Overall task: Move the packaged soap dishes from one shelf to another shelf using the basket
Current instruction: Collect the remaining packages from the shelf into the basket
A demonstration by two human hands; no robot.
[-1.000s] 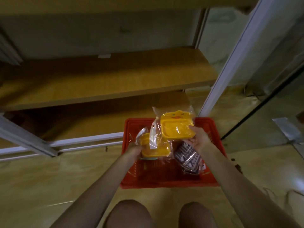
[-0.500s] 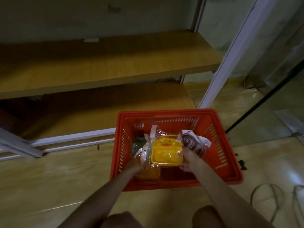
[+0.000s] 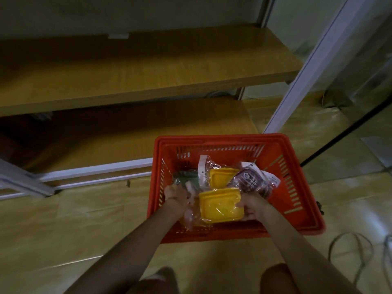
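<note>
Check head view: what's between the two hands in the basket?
A wrapped yellow soap dish spans the gap between left hand and right hand, above the basket floor.

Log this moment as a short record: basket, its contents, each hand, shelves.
basket: red basket on the floor, before the shelves
contents: near yellow soap dish, far yellow soap dish, purple packet, green packet, all in clear wrap
left hand: left hand grips the near pack's wrap
right hand: right hand holds the near yellow soap dish's right edge
shelves: upper shelf and lower shelf, bare where visible
</note>
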